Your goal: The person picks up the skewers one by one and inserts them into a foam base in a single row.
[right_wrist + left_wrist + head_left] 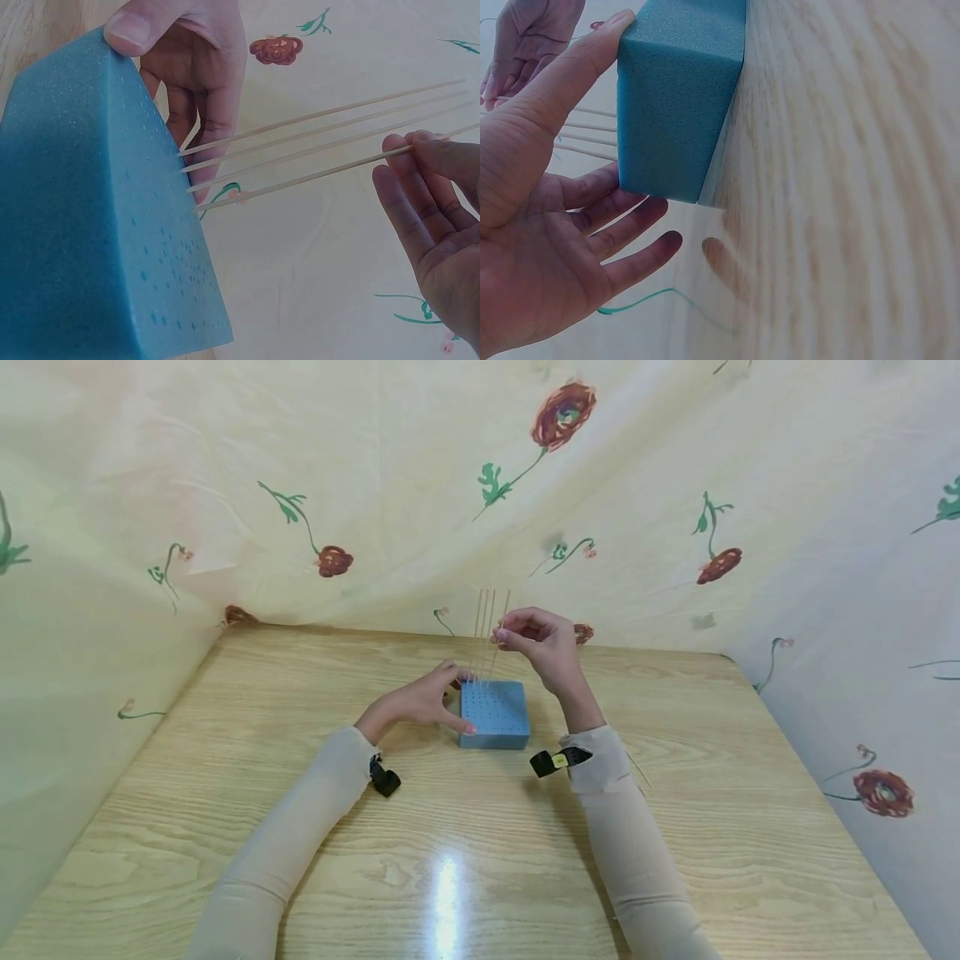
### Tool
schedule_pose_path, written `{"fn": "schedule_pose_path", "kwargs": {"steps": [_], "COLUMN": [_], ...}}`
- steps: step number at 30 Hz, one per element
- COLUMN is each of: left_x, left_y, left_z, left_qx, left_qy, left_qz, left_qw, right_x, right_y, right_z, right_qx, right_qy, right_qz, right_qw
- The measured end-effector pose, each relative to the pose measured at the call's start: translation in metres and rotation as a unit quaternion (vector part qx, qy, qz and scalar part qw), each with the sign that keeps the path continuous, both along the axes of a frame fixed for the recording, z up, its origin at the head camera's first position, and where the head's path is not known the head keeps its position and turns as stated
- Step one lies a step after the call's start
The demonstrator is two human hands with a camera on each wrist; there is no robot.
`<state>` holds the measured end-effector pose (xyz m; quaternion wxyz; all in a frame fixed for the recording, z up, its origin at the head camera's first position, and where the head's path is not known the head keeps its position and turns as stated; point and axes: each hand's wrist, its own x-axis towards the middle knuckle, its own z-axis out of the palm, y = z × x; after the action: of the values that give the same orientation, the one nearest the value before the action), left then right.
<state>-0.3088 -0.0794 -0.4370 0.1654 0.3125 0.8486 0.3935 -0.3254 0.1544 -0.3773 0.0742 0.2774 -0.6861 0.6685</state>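
Note:
A blue foam block [504, 714] with rows of small holes in its top sits on the table. My left hand [420, 700] holds it from the left, thumb on the near corner and fingers at the far side. Three thin wooden skewers [322, 117] stand in a row in the holes along the far edge. Between thumb and fingertips, my right hand [551, 647] pinches another skewer [300, 178] above the block. Its lower end meets the block's top beside the row; how deep it sits I cannot tell.
Another thin stick [639, 770] lies on the wooden table [360, 860], partly hidden by my right sleeve. A flower-patterned cloth [405, 485] hangs behind the table and along its sides.

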Motion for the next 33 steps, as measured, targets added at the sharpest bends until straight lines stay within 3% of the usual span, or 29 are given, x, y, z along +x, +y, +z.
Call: {"fn": "schedule_pose_path", "kwargs": {"steps": [20,33], "left_x": [0.0004,0.0], "left_y": [0.0009,0.0006], "left_z": [-0.0014,-0.0013], "left_qx": [-0.003,-0.008], "left_qy": [0.001,0.002], "left_qz": [0.002,0.002], "left_qw": [1.0,1.0], "right_x": [0.0023,0.0041], "right_y": [-0.0014,0.0012], "right_z": [0.0012,0.0072], "right_qx": [0.01,0.044], "right_qy": [0.005,-0.006], "right_qz": [0.001,-0.009], "right_qw": [1.0,0.999]}}
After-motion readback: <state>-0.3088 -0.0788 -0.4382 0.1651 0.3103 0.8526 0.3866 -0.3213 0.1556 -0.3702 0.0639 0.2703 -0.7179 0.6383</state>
